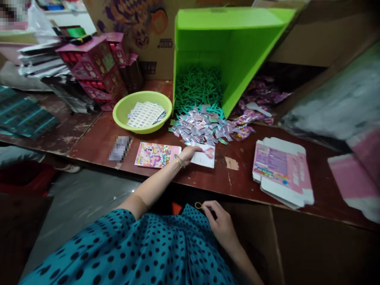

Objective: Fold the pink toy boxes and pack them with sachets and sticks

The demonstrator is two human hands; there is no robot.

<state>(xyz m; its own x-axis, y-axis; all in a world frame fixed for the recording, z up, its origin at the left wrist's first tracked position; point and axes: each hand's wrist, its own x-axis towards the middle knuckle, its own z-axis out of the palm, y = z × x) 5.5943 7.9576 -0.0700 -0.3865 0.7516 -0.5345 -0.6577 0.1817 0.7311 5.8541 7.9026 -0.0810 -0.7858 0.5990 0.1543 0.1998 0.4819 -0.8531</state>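
Observation:
My left hand (187, 155) wears a bangle and is closed at the left edge of a white card (204, 156) with a pink heart print. A pink printed booklet (157, 154) lies just left of that hand on the table. My right hand (220, 220) is held low, in front of the table edge. Its thumb and finger pinch a thin yellow rubber band (198, 205). Beyond the card, small silvery packets (202, 127) are heaped at the mouth of a green box (252, 59) on its side. Green sticks (198, 85) fill the back of the box.
A yellow-green basin (118, 114) holds printed sheets (147, 114). Flattened pink cartons (283, 170) lie at the right near the table edge. Pink boxes (95, 63) are stacked at the back left. A large plastic bag (338, 91) bulges at the right. A blurred rectangle (119, 149) lies near the booklet.

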